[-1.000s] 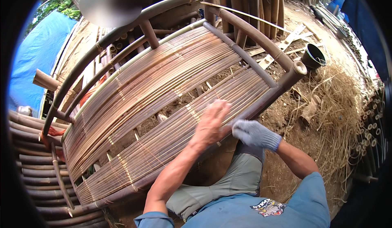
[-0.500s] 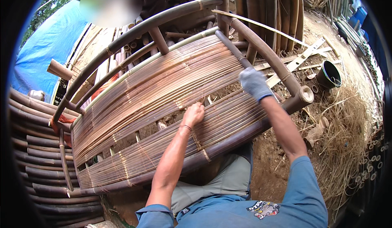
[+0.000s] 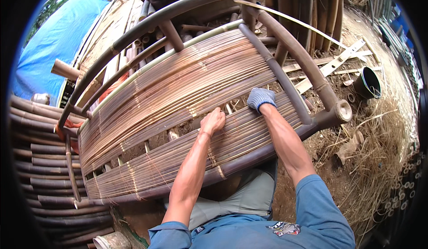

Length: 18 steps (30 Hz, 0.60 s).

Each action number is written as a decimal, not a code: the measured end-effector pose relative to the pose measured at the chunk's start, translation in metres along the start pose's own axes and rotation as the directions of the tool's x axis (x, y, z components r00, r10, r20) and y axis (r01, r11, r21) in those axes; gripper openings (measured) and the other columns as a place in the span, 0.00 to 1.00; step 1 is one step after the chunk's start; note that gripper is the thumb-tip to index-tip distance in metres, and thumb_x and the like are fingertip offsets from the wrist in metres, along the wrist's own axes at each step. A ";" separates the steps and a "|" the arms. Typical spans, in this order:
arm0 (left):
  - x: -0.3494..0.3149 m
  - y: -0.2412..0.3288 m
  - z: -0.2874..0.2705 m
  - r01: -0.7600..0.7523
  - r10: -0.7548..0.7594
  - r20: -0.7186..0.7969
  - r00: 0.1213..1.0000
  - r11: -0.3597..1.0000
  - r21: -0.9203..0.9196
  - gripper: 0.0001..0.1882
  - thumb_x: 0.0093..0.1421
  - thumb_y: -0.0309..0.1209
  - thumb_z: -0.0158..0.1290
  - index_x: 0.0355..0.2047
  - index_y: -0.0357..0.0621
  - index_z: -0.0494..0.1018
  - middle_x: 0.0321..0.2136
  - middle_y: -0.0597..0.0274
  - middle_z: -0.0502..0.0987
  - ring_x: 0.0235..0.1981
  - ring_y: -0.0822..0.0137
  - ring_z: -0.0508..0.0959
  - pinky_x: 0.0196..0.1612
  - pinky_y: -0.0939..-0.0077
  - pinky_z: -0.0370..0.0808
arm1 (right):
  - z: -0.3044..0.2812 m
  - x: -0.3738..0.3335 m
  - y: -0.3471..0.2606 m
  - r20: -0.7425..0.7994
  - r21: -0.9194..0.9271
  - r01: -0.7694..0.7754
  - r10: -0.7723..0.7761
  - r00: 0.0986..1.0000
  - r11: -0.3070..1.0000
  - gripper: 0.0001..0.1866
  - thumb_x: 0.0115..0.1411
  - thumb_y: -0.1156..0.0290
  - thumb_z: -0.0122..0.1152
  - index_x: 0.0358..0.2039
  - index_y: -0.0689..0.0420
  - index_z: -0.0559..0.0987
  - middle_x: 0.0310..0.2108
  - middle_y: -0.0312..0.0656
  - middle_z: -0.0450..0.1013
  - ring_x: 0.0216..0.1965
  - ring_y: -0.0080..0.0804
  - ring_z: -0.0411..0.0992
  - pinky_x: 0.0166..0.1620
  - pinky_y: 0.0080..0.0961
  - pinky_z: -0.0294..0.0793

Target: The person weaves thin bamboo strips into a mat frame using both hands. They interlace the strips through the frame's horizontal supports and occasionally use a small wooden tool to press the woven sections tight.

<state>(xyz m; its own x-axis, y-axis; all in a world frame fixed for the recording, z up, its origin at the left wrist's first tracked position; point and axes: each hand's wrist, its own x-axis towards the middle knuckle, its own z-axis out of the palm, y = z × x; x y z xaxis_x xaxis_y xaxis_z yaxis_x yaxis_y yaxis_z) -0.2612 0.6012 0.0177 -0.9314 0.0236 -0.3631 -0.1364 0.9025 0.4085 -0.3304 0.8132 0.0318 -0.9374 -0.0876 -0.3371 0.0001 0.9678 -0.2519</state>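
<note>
A dark bamboo bench (image 3: 147, 153) stretches in front of me, its seat made of thin bamboo slats laid lengthwise, with an open gap between the front and back groups. My bare left hand (image 3: 213, 120) is closed in a fist-like pinch at the edge of the front slats, beside a light binding across them. Whatever it pinches is too small or hidden. Close by on the right, my right hand (image 3: 261, 98), in a grey-blue knitted glove, is curled shut over the gap near the slats' right end. Its fingers face away, hiding anything inside.
A black bucket (image 3: 367, 83) stands on the ground at right, near pale wood strips (image 3: 334, 66) and a heap of dry fibres (image 3: 379, 146). Dark bamboo poles (image 3: 58, 169) are stacked at left. A blue tarp (image 3: 58, 48) lies far left. A light bucket (image 3: 112, 241) sits bottom left.
My right hand has moved left, away from the bench's right side rail, and is now nearer my left hand. The left stays at nearly the same spot. The view has shifted slightly.
</note>
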 end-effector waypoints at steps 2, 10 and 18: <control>0.025 -0.027 0.007 -0.052 0.054 0.061 0.997 0.998 -0.036 0.21 0.64 0.38 0.41 0.46 0.36 0.74 0.46 0.34 0.78 0.50 0.38 0.77 0.53 0.51 0.72 | 0.018 0.018 -0.024 0.066 -0.026 0.137 -0.135 0.989 0.990 0.17 0.50 0.65 0.59 0.38 0.58 0.86 0.36 0.55 0.81 0.36 0.49 0.81 0.37 0.44 0.79; 0.051 -0.015 0.022 -0.017 0.044 0.132 0.990 0.981 -0.195 0.15 0.59 0.37 0.57 0.39 0.39 0.83 0.36 0.48 0.84 0.37 0.52 0.82 0.43 0.66 0.76 | 0.062 0.068 -0.019 0.334 0.115 0.597 -0.596 0.730 0.794 0.15 0.50 0.65 0.57 0.34 0.59 0.85 0.30 0.55 0.80 0.28 0.44 0.76 0.34 0.41 0.74; -0.001 -0.021 -0.019 0.071 0.050 0.124 0.991 0.593 -0.802 0.08 0.57 0.31 0.64 0.33 0.40 0.85 0.31 0.63 0.84 0.33 0.70 0.79 0.42 0.69 0.75 | 0.012 -0.050 -0.030 -0.324 0.240 0.597 -0.517 0.792 0.765 0.15 0.55 0.58 0.65 0.36 0.54 0.85 0.47 0.47 0.78 0.49 0.50 0.75 0.54 0.41 0.74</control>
<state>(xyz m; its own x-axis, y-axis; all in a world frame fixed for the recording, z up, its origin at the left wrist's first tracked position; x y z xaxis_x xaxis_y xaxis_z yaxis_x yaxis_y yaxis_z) -0.2636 0.5736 0.0257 -0.8880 0.1217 -0.4434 -0.4173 0.1914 0.8884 -0.2792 0.7860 0.0450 -0.8558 -0.4928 0.1573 -0.4762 0.6318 -0.6116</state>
